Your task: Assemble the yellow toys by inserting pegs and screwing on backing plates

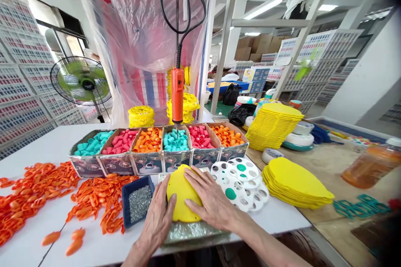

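Observation:
A flat yellow plastic piece [181, 204] lies in front of me on a padded, plastic-wrapped surface [194, 233]. My left hand [158, 212] rests along its left edge, fingers stretched out, thumb on the piece. My right hand [209, 196] lies spread over its right side. Above the piece hangs an orange electric screwdriver [177, 96], touched by neither hand. A blue tray of screws [138, 202] is left of my left hand. White discs with round holes [242, 181] lie right of my right hand.
Boxes of teal, pink and orange caps [147, 162] stand behind the piece. Orange parts [97, 200] cover the table's left side. Stacked yellow plates [294, 183] and a bottle of orange liquid [371, 164] stand right. A fan [82, 80] is behind left.

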Motion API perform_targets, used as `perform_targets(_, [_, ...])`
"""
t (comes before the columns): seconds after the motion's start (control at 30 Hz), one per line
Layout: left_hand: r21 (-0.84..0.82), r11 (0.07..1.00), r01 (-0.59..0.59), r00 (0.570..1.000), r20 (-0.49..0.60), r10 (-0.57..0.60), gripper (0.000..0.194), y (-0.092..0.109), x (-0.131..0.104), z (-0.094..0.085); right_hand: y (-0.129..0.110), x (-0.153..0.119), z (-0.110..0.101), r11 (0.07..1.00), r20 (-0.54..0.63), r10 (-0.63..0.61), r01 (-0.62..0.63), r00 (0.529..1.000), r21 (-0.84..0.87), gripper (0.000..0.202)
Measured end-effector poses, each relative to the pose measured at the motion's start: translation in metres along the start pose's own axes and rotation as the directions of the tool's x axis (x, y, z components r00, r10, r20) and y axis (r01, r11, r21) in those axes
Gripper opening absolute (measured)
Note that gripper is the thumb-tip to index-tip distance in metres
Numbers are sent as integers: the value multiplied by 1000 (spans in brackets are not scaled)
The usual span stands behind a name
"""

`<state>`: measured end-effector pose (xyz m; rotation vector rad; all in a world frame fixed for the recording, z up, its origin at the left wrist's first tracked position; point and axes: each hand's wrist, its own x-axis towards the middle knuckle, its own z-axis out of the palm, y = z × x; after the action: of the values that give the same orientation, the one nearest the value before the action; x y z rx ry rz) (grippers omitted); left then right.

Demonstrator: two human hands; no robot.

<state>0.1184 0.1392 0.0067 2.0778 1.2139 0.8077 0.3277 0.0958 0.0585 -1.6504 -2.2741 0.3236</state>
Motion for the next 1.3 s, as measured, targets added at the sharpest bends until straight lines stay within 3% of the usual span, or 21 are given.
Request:
perform_targets(0.1, [65, 998, -11, 1000, -10, 12, 56, -1, -2, -15, 0, -1, -1, 1000, 8, 12, -12, 1000, 22, 72])
perform_targets(0.23, [287, 957, -32, 998, -35, 44, 39, -17, -2, -57, 4, -3, 4, 999, -14, 15, -14, 1000, 32, 72])
perform_targets(0.33, [393, 919, -16, 998, 64, -10, 28, -32, 0, -86, 8, -3, 10, 1000, -42, 4, -2, 999, 30, 71])
perform_targets(0.4, [463, 886, -32, 988, 148, -41, 25, -38, 2, -93, 9, -3, 12, 1000, -53, -2, 3, 999, 23, 71])
perform_targets(0.5, [536, 840, -79, 971, 232, -57, 29, -42, 8, -89, 9, -3, 14, 1000, -54, -2, 2, 999, 7, 71])
perform_targets(0.67, [579, 802, -148, 953, 300, -41, 19, -41, 19, -74, 8, -3, 13, 1000, -77, -17, 18, 997, 3, 69])
perform_targets(0.87, [533, 817, -220, 938, 346, 27, 19, -48, 25, -75, 9, -3, 13, 1000, -81, -21, 22, 996, 4, 69])
perform_targets(1.03, [450, 872, -192, 953, 297, 56, 20, -47, 22, -80, 10, -3, 14, 1000, -89, -19, 20, 996, 11, 68])
perform_targets(1.3, [172, 985, -26, 984, 177, -5, 27, -34, 20, -89, 5, -4, 6, 1000, -50, 7, -5, 999, 27, 72])
